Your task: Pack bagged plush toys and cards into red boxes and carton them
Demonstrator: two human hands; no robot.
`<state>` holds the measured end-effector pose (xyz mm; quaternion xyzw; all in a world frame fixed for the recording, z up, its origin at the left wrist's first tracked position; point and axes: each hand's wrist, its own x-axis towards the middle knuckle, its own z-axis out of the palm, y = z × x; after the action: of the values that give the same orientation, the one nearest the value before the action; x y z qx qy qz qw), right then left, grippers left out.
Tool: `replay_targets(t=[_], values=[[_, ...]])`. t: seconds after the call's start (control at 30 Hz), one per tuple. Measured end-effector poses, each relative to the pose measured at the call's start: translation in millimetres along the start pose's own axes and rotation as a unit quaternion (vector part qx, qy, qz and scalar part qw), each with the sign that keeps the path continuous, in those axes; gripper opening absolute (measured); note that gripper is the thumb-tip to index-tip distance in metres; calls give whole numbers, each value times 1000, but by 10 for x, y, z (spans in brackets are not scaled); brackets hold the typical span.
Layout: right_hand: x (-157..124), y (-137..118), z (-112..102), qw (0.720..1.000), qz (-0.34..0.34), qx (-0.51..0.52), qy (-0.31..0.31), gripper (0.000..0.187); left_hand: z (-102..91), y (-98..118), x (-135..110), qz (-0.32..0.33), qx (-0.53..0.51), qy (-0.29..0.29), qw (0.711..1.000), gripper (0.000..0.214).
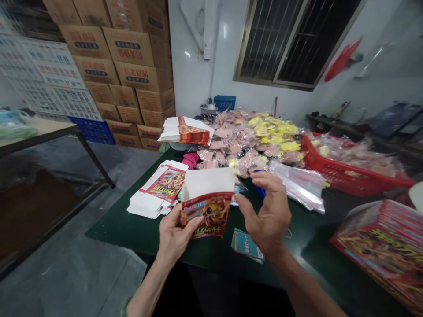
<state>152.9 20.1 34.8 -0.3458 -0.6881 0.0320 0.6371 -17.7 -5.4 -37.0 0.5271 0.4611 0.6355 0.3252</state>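
My left hand (pixel 176 231) is closed round the lower left of a small red printed carton (pixel 208 213), thumb on its front. The carton is upright, and its white top flap (pixel 208 180) stands up. To the right of it, my right hand (pixel 267 215) is raised with fingers apart and nothing in them. Below that hand, a few teal printed cards (pixel 247 244) lie on the green table (pixel 125 237). Left of the carton lies a stack of flat unfolded cartons (pixel 158 187).
Another stack of flat cartons (pixel 188 130) lies behind. Wrapped pink and yellow pieces (pixel 244 136) form a heap at the back, beside a red basket (pixel 350 171). Clear plastic bags (pixel 297 182) lie right of centre. A box of red packs (pixel 383 246) stands at the right.
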Motion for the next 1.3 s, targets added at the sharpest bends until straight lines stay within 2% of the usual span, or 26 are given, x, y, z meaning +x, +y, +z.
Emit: replay_targets(t=[0.1, 0.2, 0.3, 0.4, 0.47, 0.57, 0.67, 0.73, 0.8, 0.9, 0.97, 1.1, 1.2, 1.3], values=[[-280, 198, 61, 981, 146, 110, -64, 24, -10, -80, 42, 5, 20, -19, 1000, 32], [-466, 349, 183, 961, 201, 176, -67, 32, 6, -111, 63, 10, 48, -20, 999, 32], [-516, 387, 168, 966, 163, 170, -104, 48, 22, -105, 35, 38, 81, -23, 996, 37], [-507, 322, 10, 974, 96, 137, -155, 48, 41, -38, -1, 108, 113, 50, 986, 68], [-493, 247, -104, 974, 57, 132, -173, 49, 59, 36, 2, 161, 141, 88, 973, 72], [-493, 151, -189, 975, 11, 133, -179, 46, 98, 114, 19, 258, 154, 106, 948, 46], [-551, 139, -165, 984, -18, 91, -153, 29, 145, 87, -15, 318, 155, 87, 931, 14], [-603, 178, -130, 988, -24, 63, -142, 20, 171, 39, -50, 302, 156, 58, 939, 9], [-629, 238, -107, 986, -18, 57, -153, 21, 193, 12, -45, 271, 155, 48, 949, 14], [-593, 353, -81, 981, 32, 52, -183, 31, 246, 31, 86, 198, 141, 26, 970, 20], [-554, 437, -45, 980, 86, 50, -174, 35, 302, 50, 221, 151, 119, 11, 981, 24], [-557, 575, 65, 973, 154, 118, -127, 51, 418, 11, 402, 138, 89, 31, 986, 23], [-629, 641, 112, 975, 135, 148, -98, 58, 451, -30, 414, 139, 63, 50, 987, 25], [-654, 659, 83, 993, 66, 76, -60, 41, 436, -20, 395, 131, 51, 30, 990, 17]])
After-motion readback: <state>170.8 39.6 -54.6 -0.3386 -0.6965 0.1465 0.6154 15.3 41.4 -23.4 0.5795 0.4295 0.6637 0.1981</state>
